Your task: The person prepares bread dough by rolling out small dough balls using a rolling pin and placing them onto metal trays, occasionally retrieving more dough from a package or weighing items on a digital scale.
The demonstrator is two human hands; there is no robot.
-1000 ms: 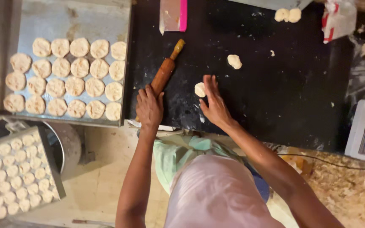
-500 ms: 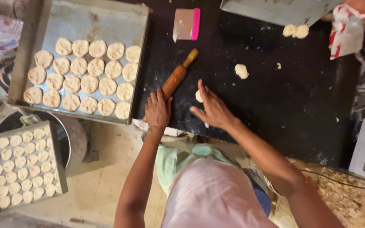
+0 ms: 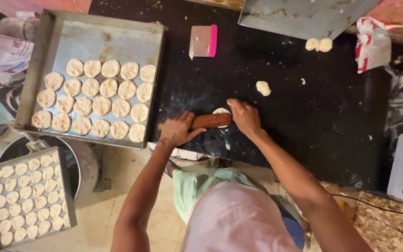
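1. A wooden rolling pin (image 3: 209, 121) is held flat under both hands at the frame's centre, on the black tabletop (image 3: 304, 121).
2. Its long axis runs left to right; the left hand (image 3: 178, 130) and right hand (image 3: 244, 116) are pressed palm-down on its ends.
3. A dough piece (image 3: 220, 111) is touched by the pin's upper edge, nearer the right hand.

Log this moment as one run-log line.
left hand: on rolling pin | right hand: on rolling pin's other end | dough piece: under pin, on black worktop | tray: flattened rounds in rows
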